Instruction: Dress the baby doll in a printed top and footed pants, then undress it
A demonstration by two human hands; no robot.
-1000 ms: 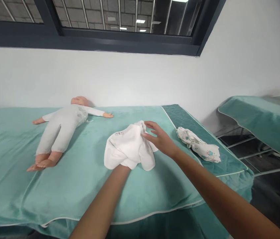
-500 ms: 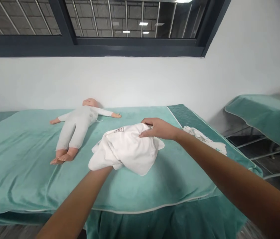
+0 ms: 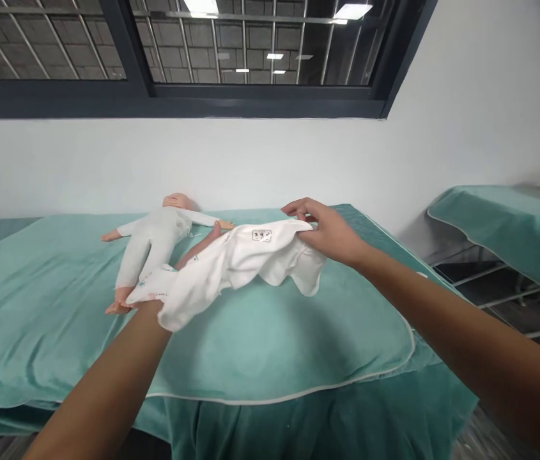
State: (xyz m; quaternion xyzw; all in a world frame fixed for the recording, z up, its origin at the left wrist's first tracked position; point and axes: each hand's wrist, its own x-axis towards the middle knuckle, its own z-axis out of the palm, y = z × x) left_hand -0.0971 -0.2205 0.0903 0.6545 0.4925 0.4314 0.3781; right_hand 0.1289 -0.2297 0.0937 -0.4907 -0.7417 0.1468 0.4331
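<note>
Cloth point(image 3: 245, 252) stretches from the right hand point(image 3: 326, 231), which pinches its end, to the left hand point(image 3: 205, 241), partly covered, its grip impossible to tell; a doll point(image 3: 157, 237) lies beyond that hand.

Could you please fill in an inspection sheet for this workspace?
Surface: teal velvety cover, wrinkled at left.
Job's things: white cloth garment with black-printed label, draped over the left hand; baby doll in pale clothing, lying beyond.
Clutter: small white patch by the right arm, unidentifiable.
Hands: right hand pinches the garment's edge; left hand partly covered, grip unclear.
Cables: nothing seen.
Surroundings: dark-framed barred window, white wall, neighbouring teal-draped table.
</note>
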